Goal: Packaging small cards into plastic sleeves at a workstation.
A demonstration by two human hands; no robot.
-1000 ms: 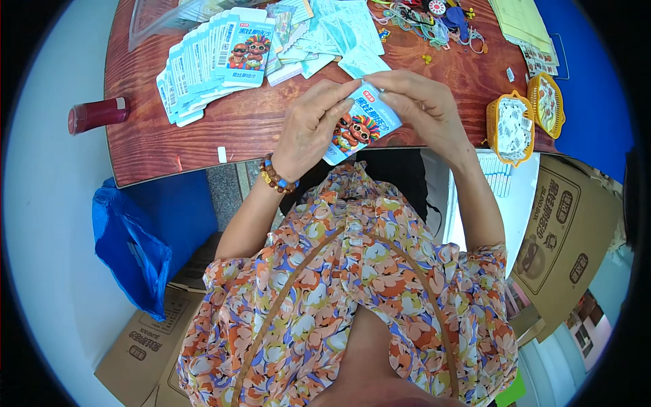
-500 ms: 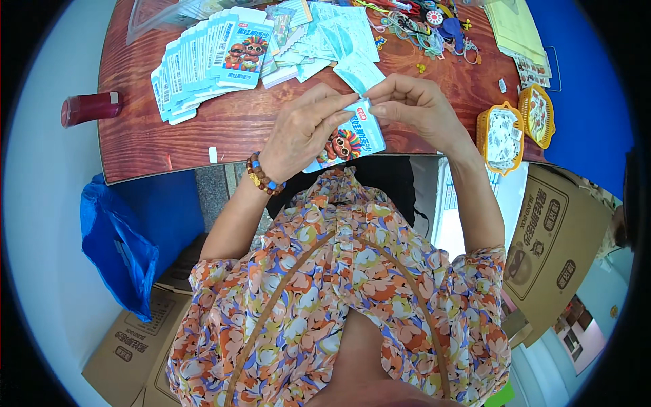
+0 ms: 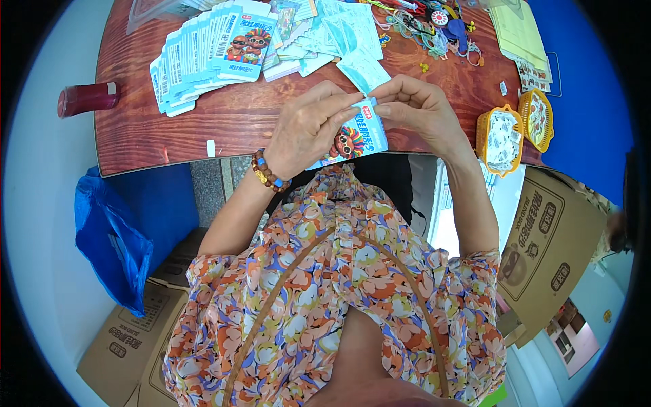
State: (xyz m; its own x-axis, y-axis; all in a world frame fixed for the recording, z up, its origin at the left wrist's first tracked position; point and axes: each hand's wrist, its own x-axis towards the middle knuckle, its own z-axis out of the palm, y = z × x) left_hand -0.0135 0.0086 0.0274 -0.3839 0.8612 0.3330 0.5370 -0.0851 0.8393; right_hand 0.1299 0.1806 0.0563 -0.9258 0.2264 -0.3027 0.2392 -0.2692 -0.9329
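Note:
A flat light-blue card box (image 3: 366, 136) with a cartoon figure in sunglasses is held just over the table's near edge. My left hand (image 3: 313, 125), with a beaded bracelet at its wrist, grips the box along its left side and top. At the upper right corner, my right hand (image 3: 415, 112) pinches the box's top end with thumb and forefinger. A teal printed slip (image 3: 363, 70) reaches down to these fingertips; whether they touch it I cannot tell. Beyond my left hand lies a fanned stack of matching flat boxes (image 3: 203, 57).
Loose teal slips (image 3: 332, 30) lie beside the stack. Cords and small trinkets (image 3: 437, 30) are heaped at the back right. Two yellow baskets (image 3: 503, 141) of small packets stand on the right. A dark red bottle (image 3: 88, 100) lies at the left edge, above a blue bag (image 3: 112, 237).
The view has shifted slightly. Both hands keep their hold on the box, with only a small movement of the fingers at its top end.

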